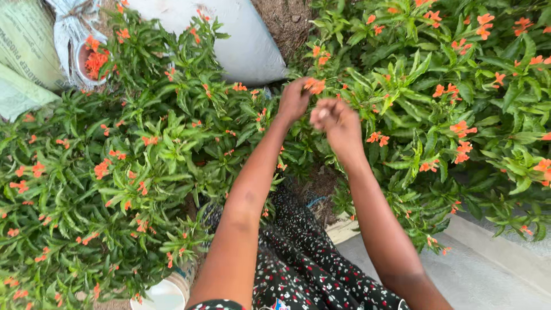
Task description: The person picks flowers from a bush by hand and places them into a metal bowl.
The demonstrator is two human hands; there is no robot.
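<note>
The left hand [294, 99] pinches an orange flower [314, 85] at its fingertips; the right hand [337, 121] is curled shut beside it, its contents hidden. A hard tug could snap a stem of the green bush [436, 74]. Behind lie 1 white sack [241, 40] and 1 pale green printed sack [26, 51]; a bowl [86, 57] holds picked flowers.

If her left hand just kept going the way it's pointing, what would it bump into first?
Probably the orange flower already at the left hand's fingertips, then the green leafy plants behind it. Depth is hard to judge from above.
</note>
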